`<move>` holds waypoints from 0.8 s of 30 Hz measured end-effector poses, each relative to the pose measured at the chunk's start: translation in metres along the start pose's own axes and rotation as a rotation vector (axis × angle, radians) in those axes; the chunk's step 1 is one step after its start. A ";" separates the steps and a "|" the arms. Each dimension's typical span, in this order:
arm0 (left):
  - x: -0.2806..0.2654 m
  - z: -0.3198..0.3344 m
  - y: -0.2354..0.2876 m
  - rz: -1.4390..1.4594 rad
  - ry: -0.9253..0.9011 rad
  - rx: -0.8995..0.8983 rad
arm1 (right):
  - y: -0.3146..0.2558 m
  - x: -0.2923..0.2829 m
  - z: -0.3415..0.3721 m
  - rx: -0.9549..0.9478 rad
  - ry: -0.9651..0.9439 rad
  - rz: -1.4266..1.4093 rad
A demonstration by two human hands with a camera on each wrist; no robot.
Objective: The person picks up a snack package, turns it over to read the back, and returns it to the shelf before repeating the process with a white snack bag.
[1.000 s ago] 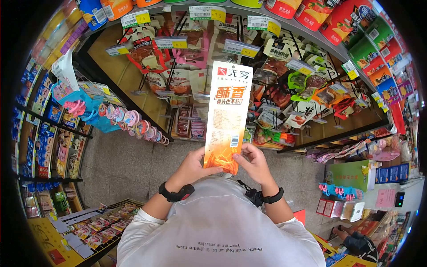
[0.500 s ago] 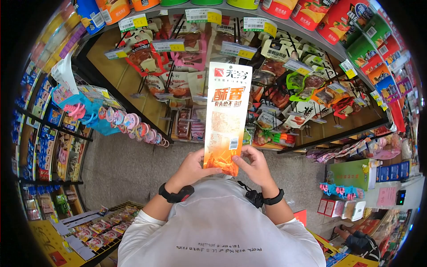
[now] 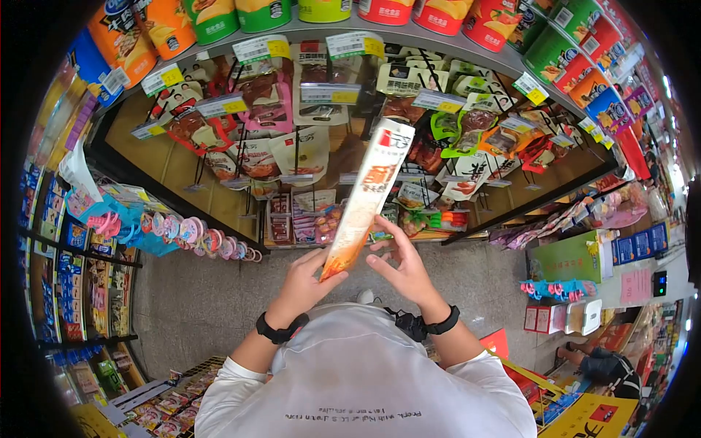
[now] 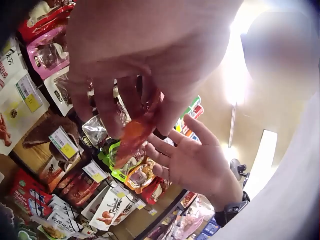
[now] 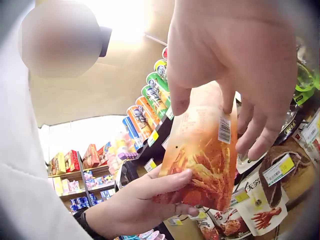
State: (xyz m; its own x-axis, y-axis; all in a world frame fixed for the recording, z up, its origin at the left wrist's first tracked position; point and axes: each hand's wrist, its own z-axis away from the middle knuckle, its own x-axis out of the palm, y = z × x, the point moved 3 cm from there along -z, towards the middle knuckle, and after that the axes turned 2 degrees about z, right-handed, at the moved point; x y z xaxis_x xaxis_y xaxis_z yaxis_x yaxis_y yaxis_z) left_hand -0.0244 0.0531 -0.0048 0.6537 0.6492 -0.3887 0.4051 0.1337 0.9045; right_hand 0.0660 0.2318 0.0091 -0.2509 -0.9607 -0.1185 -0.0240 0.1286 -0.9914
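A long white-and-orange snack packet (image 3: 363, 204) stands tilted in front of the body, seen partly edge-on in the head view. My left hand (image 3: 301, 286) pinches its lower end, thumb on the printed face, as the right wrist view also shows. Orange artwork and a barcode are on that face of the packet (image 5: 200, 165). Beside the packet's right edge, my right hand (image 3: 406, 271) has its fingers spread and loosely bent, the index fingertip right at the edge. In the left wrist view the palm of the right hand (image 4: 200, 167) faces the camera.
Bagged meat snacks (image 3: 307, 153) hang on hooks ahead, with price tags (image 3: 328, 93) in front. Snack canisters (image 3: 374, 10) line the shelf above. A blue rack of hair accessories (image 3: 157, 230) juts out at left. A green box (image 3: 566, 257) stands at right, above the grey floor (image 3: 204, 292).
The packet has turned from face-on to nearly edge-on and leans right. My right hand has let go of its lower right side. The head view has swung right, shifting the shelves left.
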 end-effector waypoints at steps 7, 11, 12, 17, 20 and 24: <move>0.031 -0.017 0.016 -0.129 0.014 0.118 | 0.024 -0.019 0.021 0.003 0.073 -0.294; 0.049 -0.030 0.027 -0.267 -0.006 0.229 | 0.030 -0.040 0.028 0.046 0.150 -0.365; 0.053 -0.032 0.029 -0.292 -0.015 0.250 | 0.031 -0.045 0.030 0.047 0.154 -0.367; 0.076 -0.043 0.036 -0.351 -0.092 0.258 | 0.035 -0.071 0.047 0.088 0.191 -0.460; 0.097 -0.050 0.036 -0.321 -0.169 0.247 | 0.037 -0.091 0.053 0.122 0.247 -0.362; 0.121 -0.063 0.042 -0.282 -0.214 0.318 | 0.049 -0.113 0.061 0.137 0.212 -0.293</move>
State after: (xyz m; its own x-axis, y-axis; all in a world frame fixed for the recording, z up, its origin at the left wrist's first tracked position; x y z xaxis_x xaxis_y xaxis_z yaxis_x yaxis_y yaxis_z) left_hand 0.0311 0.1845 -0.0028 0.5938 0.4475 -0.6687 0.7392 0.0248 0.6731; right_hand 0.1522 0.3315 -0.0290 -0.4474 -0.8780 0.1703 0.0018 -0.1913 -0.9815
